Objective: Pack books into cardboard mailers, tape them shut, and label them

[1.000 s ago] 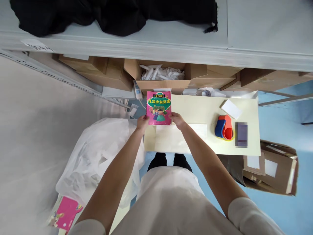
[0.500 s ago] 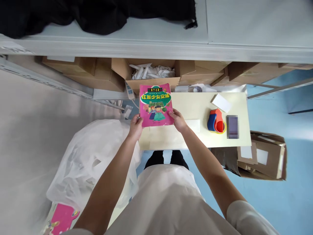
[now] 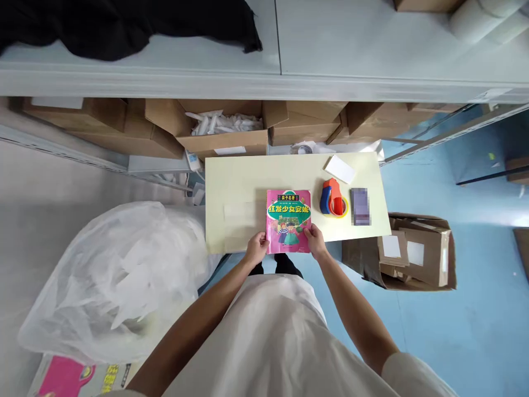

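A pink children's book (image 3: 288, 220) with a green title band lies face up near the front edge of a pale yellow table (image 3: 248, 176). My left hand (image 3: 256, 248) grips its lower left corner and my right hand (image 3: 315, 241) grips its lower right corner, fingers closed on the cover. A flat whitish sheet (image 3: 239, 220) rests on the table just left of the book. To the right of the book sit a red and blue tape dispenser (image 3: 334, 199) and a dark phone (image 3: 359, 206).
A white card (image 3: 339, 168) lies at the table's back right. Open cardboard boxes (image 3: 219, 129) fill the shelf behind. A large clear plastic bag (image 3: 111, 281) stands at left, more pink books (image 3: 66, 377) below it. A flattened carton (image 3: 413, 253) sits on the blue floor at right.
The book has moved from the table's back left corner to the front middle, still held by both hands. The view has shifted, so the table appears further left.
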`<state>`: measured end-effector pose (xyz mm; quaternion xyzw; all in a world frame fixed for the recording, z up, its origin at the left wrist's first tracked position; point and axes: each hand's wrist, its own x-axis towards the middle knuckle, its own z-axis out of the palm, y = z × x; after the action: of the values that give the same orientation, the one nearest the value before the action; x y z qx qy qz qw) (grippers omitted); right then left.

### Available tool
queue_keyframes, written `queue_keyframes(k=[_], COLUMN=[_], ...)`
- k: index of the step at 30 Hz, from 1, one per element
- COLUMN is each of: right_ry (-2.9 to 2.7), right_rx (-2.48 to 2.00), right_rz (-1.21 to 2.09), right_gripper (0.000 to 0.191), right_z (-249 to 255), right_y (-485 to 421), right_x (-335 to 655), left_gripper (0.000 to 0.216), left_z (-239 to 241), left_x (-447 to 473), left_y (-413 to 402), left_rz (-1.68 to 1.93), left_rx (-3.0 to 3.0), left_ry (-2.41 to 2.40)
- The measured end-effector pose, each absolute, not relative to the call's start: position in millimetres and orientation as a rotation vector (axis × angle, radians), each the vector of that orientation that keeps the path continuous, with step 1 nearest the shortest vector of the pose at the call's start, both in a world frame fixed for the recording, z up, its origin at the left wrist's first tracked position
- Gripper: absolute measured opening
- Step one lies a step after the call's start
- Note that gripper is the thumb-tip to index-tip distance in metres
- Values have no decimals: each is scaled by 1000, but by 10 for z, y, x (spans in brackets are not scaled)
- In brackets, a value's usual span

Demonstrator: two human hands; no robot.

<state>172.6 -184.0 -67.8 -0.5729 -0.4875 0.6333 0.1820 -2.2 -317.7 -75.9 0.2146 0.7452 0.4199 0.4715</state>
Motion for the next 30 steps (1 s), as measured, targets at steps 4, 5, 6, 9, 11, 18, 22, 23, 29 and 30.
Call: queue_keyframes(k=[4,5,6,9,11,18,22,23,29,30], right_ry=[-1452,-1475,-1501,-1574,-1605,-1629,-1140,-1046,-1067,-1099], right_rx=[-1638,-1642,-1647,-1662,-1667,-1713,-1689,-1668,-1420,-1411], right_rz=[1716,1694,1666,1536,1450,1522,1931,1988,2239,2220], right_gripper=[31,28,25,17,17,37,50,51,37,36], right_z=[-853,-893,-931,-1017,-1044,-1009,-970,-955,-722,-657], right_y=[-1689,-1648,-1613,-1559,-1568,-1603,-1505,-1483,-1451,-1448], right_x=[1896,1927,1952,1993,1990,1945,1971,1978,1991,1998], left_gripper=[17,20,24,40,54,70,72,74,81,80], left_z=[-916,-947,-972,-998,-982,-920,-903,-897,-910,-919], left_x=[211,258,303,425,495,609,608,602,586,603], left_y=[-3038,-3007,-2980,-2935,-2934,-2933,-2910,-2913,-2896,-2861], left_rz=[953,930,908,863,819,422,388,407,604,646], left_rx=[530,537,547,588,687,1031,999,984,847,800], left_ry=[1918,1937,1955,2030,2133,2250,2237,2229,2127,2098])
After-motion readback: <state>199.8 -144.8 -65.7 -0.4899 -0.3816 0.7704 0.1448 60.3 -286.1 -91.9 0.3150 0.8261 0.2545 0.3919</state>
